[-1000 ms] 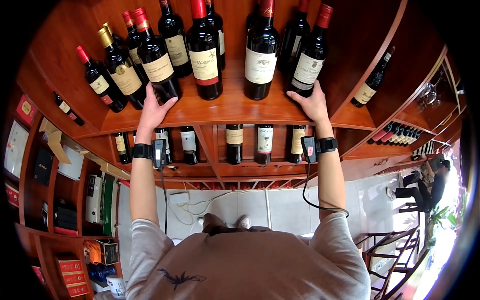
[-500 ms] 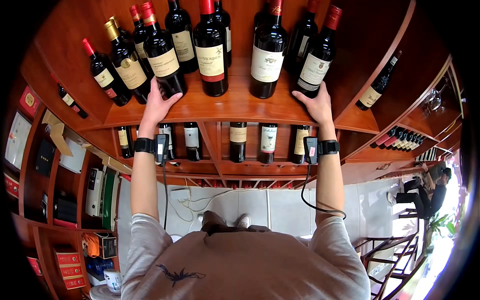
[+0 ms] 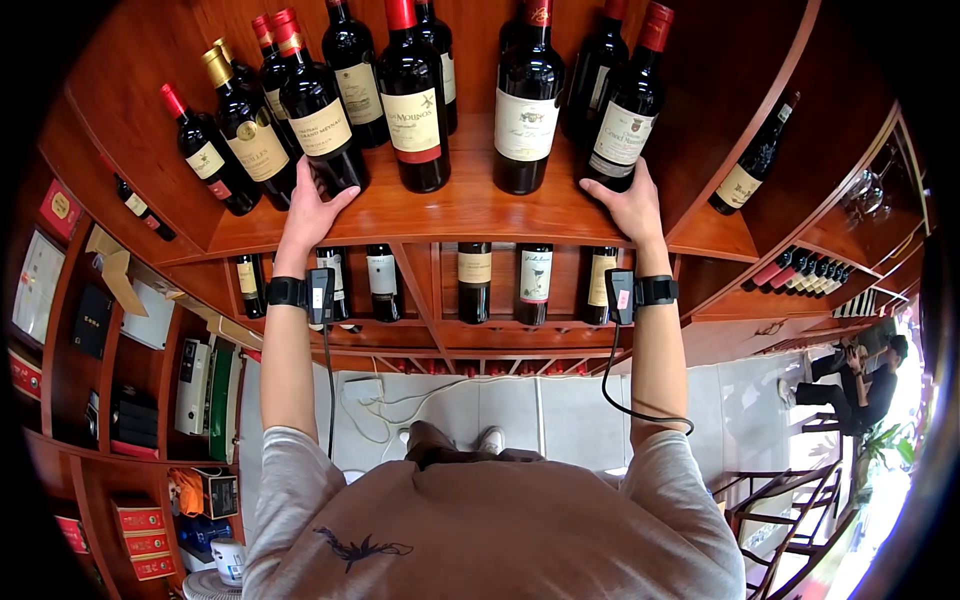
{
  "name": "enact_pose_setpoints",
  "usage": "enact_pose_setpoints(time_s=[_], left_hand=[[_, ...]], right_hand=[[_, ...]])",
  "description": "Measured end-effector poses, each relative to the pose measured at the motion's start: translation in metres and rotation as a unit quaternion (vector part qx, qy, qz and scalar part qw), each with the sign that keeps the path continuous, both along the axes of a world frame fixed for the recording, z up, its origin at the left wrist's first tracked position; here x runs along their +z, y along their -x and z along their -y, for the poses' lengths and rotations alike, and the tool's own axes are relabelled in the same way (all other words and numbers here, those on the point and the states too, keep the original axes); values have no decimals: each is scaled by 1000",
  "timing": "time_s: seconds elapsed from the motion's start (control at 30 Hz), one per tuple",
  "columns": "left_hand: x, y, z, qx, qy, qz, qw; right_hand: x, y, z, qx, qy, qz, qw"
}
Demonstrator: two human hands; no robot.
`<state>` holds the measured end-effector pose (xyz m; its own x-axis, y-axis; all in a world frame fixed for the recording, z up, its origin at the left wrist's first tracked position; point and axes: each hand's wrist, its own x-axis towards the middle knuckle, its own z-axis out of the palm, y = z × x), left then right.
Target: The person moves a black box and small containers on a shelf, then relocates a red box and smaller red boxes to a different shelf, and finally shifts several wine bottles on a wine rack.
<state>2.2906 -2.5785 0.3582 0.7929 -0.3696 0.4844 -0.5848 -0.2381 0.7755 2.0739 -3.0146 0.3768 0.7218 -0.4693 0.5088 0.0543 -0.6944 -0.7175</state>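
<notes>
My left hand (image 3: 316,208) is closed round the base of a dark wine bottle (image 3: 322,130) with a cream label and red cap, thumb on its right side. At the right, my right hand (image 3: 630,207) grips the base of another red-capped wine bottle (image 3: 620,135) with a pale label, thumb to the left. Both bottles stand upright on a wooden shelf (image 3: 465,222). Between them are a bottle with a windmill label (image 3: 415,120) and a white-labelled bottle (image 3: 526,125). Fingers behind the bottles are partly hidden.
Left of my left hand stand a gold-capped bottle (image 3: 252,145) and a smaller red-capped bottle (image 3: 206,160). More bottles are behind and in lower compartments (image 3: 535,275). Cables (image 3: 385,405) lie on the floor. A seated person (image 3: 860,385) and wooden chairs (image 3: 785,510) are at the right.
The view has shifted slightly, and the bottles appear a little further left. Both hands stay at the bases of the same bottles. The seated person at the right has moved a little.
</notes>
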Motion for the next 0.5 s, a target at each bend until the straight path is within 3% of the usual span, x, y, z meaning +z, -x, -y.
enact_pose_setpoints(time_s=[0.5], left_hand=[[3,4,3,11,-1,-16,1000]], right_hand=[[-1,0,2,0,10,3,1000]])
